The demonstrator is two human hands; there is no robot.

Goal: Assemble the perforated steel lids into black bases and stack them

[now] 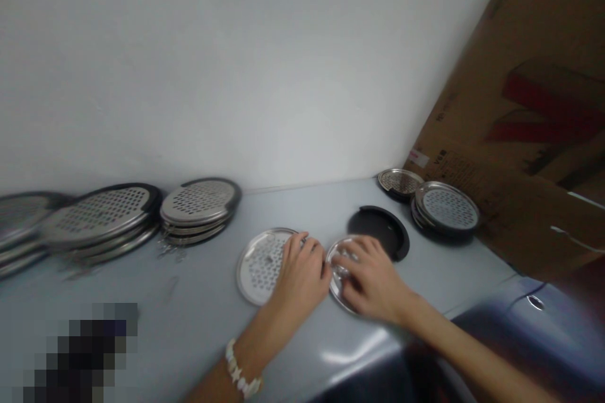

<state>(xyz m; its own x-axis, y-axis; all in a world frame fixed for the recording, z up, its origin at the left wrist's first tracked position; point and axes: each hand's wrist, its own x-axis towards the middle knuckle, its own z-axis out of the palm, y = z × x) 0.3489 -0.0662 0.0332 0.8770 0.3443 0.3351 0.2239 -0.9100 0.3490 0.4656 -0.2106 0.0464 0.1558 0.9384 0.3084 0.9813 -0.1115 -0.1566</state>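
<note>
My left hand [305, 267] lies over the right side of a round, perforated metal plate [259, 267], like a grater disc. Its fingers are slightly bent, and the fingertips rest near the far rim. Close on its right, my right hand [373, 277] has its fingers spread over a second round metal plate [337, 293]. Thumb and fingers are apart there, and they cover most of that plate. Both plates look flat on the grey table [189, 327]. Behind my right hand lies a black round tray [378, 230] with a raised rim.
Stacks of perforated plates with black edging stand at the left: one stack [201, 204], a wider one [101, 217] and another [23, 223] cut by the frame. Two smaller stacks, one near [449, 211] and one far [401, 182], sit by a cardboard box [510, 157]. A white wall [265, 69] rises behind.
</note>
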